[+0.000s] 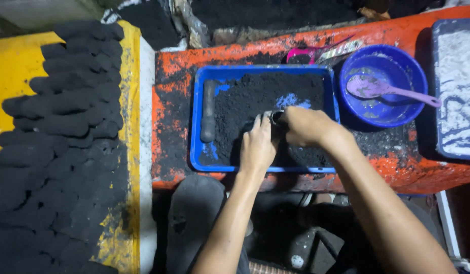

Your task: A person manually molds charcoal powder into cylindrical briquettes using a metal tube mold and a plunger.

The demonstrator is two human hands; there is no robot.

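Note:
A blue rectangular tray (197,127) on an orange board holds a heap of black powder (255,101). My right hand (306,126) is shut on a small metal tube (275,116), held low over the powder. My left hand (257,147) rests beside it, fingers on the powder and touching the tube's end. A dark cylindrical rod (208,111) lies along the tray's left side.
Rows of black pressed sticks (67,101) lie on a yellow sheet at the left. A blue bowl (412,76) with a purple spoon (387,90) stands at the right, next to a blue tray of white powder (458,86). A dark sandal (194,218) lies below the board.

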